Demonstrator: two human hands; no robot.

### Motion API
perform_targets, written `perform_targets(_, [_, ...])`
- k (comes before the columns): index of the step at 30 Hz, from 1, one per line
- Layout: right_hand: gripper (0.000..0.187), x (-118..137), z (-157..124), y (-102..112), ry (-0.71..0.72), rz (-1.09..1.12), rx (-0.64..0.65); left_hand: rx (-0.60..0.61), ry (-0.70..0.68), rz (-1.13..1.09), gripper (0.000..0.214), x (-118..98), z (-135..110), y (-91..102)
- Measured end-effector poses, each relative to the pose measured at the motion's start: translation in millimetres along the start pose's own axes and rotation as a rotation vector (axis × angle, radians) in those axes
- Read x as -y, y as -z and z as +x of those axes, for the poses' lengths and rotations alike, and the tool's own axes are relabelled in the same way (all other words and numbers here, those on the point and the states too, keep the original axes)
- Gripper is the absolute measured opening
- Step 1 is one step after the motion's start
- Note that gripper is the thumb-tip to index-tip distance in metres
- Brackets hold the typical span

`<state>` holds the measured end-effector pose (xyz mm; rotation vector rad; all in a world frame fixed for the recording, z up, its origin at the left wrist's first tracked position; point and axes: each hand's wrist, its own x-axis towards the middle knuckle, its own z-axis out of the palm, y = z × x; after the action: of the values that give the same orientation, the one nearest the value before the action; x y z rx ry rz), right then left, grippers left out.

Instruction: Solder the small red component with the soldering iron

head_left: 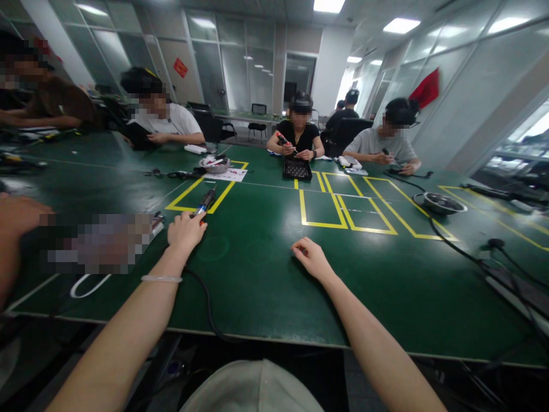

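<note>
My left hand (185, 232) is closed round the handle of an electric screwdriver (205, 203), which points away from me along the green table (266, 274); its black cable (205, 297) trails back over the front edge. A pale bracelet sits on that wrist. My right hand (311, 258) rests on the table to the right, fingers curled under, and whether it holds anything is hidden. Nothing else lies between the two hands.
Yellow tape rectangles (343, 209) mark the table. A black tray (297, 169) lies before a person at the far side. A metal bowl (441, 202) and cables (493, 252) lie at right. Another bowl (215, 165) sits far left. Several seated people work around the table.
</note>
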<state>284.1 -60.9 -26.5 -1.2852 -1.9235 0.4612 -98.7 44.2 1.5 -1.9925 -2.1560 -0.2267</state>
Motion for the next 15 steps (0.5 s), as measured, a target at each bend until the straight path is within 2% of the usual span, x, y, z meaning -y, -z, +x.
perform_targets(8, [0.014,0.7,-0.2,1.1,-0.006,0.006,0.006,-0.056,0.024,0.007,0.045,-3.6,-0.8,1.3])
perform_targets(15, [0.014,2.6,-0.9,1.4,-0.009,0.012,0.010,-0.007,0.053,0.007,0.039,-6.4,-2.5,8.2])
